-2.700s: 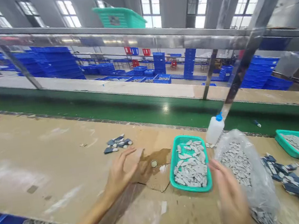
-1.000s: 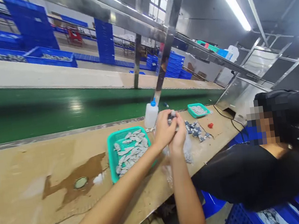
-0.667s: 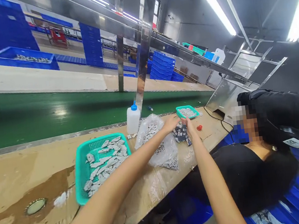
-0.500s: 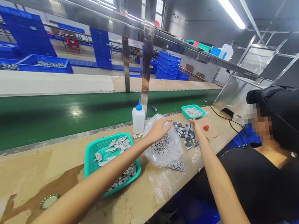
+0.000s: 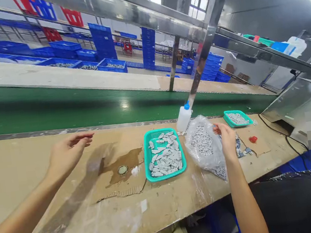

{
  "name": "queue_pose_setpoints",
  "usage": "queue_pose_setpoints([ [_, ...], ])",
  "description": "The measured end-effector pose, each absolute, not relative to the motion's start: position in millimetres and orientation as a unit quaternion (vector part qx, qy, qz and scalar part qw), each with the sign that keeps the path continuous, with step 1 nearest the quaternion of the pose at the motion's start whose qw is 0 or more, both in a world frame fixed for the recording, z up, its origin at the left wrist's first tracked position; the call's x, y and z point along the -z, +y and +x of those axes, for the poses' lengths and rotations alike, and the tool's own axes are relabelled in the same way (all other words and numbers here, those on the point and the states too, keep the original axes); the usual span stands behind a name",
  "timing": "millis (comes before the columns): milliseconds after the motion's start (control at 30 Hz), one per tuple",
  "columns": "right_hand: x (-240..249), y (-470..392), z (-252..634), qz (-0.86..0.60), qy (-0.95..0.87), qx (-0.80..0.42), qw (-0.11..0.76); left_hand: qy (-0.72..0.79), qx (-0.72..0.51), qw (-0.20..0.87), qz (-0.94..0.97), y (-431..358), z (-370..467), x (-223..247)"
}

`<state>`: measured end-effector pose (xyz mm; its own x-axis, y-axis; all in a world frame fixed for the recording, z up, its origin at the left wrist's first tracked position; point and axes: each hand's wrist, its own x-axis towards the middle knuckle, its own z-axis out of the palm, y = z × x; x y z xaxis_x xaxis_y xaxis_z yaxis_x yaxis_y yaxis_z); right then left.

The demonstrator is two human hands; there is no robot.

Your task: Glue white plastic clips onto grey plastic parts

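My left hand (image 5: 68, 153) hovers above the bare left part of the cardboard-covered table (image 5: 122, 218), fingers stretched forward and nothing visible in them. My right hand (image 5: 226, 140) is at the right edge of a clear plastic bag (image 5: 192, 153) full of small grey-white parts. Its fingers are loosely bent and apart; whether they touch the bag I cannot tell. Partly behind this hand lie loose dark grey pieces (image 5: 245, 152). Between my hands stands a green basket (image 5: 147, 163) of pale grey elongated parts.
A white bottle (image 5: 184, 118) with a blue cap stands behind the bag. Farther right are a small green basket (image 5: 227, 122) of pale parts and a red item (image 5: 253, 139). A green conveyor belt (image 5: 92, 109) runs behind the table. A person in black (image 5: 285, 206) sits at right.
The view has turned left. My left hand has moved from over the bag to the left side of the table. My right hand has moved from the dark pieces to the bag's right edge.
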<state>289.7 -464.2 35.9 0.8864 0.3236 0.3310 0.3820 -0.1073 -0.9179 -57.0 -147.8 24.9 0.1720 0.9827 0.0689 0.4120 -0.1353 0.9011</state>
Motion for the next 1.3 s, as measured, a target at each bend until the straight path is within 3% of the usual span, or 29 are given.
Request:
queue_pose_setpoints([
  [233, -20, -370, 181, -0.773, -0.5, -0.089, 0.379, 0.577, -0.318, 0.329, 0.677, -115, -93, 25],
  [400, 9, -333, 169, -0.808, -0.542, -0.111, 0.204, 0.555, -0.33, 0.343, 0.682, -111, -101, 44],
  [567, 19, -326, 179, -0.815, -0.555, -0.118, 0.116, 0.541, -0.328, 0.353, 0.689, -109, -105, 49],
  [767, 20, -330, 183, -0.815, -0.554, -0.109, 0.129, 0.532, -0.332, 0.357, 0.692, -109, -105, 52],
  [1033, 7, -336, 173, -0.794, -0.533, -0.101, 0.276, 0.52, -0.367, 0.347, 0.688, -106, -105, 61],
  [1200, 3, -322, 124, -0.717, -0.538, -0.214, 0.387, 0.518, -0.379, 0.343, 0.686, -106, -104, 64],
  [1300, 8, -313, 99, -0.675, -0.544, -0.281, 0.411, 0.517, -0.388, 0.337, 0.684, -105, -104, 68],
])
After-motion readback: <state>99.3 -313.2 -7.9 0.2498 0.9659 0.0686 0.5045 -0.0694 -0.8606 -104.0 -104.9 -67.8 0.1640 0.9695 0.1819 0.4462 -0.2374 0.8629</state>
